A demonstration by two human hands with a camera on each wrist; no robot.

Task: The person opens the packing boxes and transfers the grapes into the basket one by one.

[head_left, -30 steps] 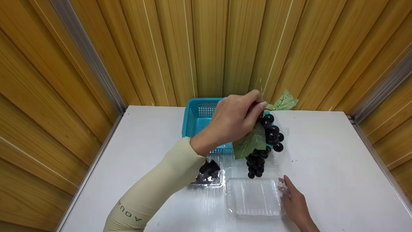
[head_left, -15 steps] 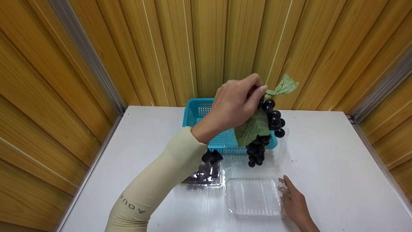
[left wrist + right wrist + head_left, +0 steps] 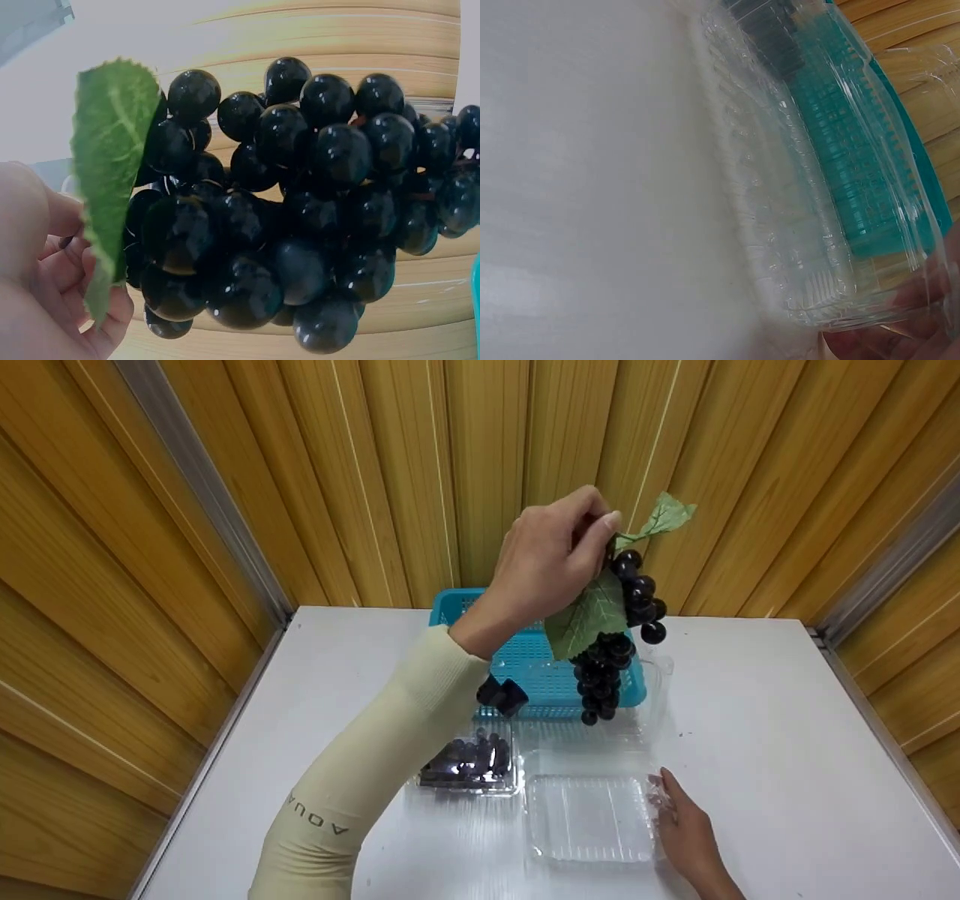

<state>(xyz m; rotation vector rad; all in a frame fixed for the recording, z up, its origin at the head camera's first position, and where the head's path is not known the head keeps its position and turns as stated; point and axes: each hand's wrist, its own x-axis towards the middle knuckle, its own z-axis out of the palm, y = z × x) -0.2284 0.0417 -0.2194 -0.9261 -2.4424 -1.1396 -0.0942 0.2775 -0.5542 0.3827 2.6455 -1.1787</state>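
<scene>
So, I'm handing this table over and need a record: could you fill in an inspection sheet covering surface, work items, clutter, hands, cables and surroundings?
Surface: white table, with a few tiny dark specks toward the right.
Work items: bunch of dark grapes with green leaves, held up off the table; blue basket at the back; open box, clear, in front of it; filled box, also clear, holding dark grapes, to the left.
Clutter: nothing seen apart from the specks.
Hands: left hand pinches the bunch near its top; right hand holds the open box's right edge.
Cables: nothing seen.
Surroundings: wood-look panels behind and at both sides; metal strips at the corners.
</scene>
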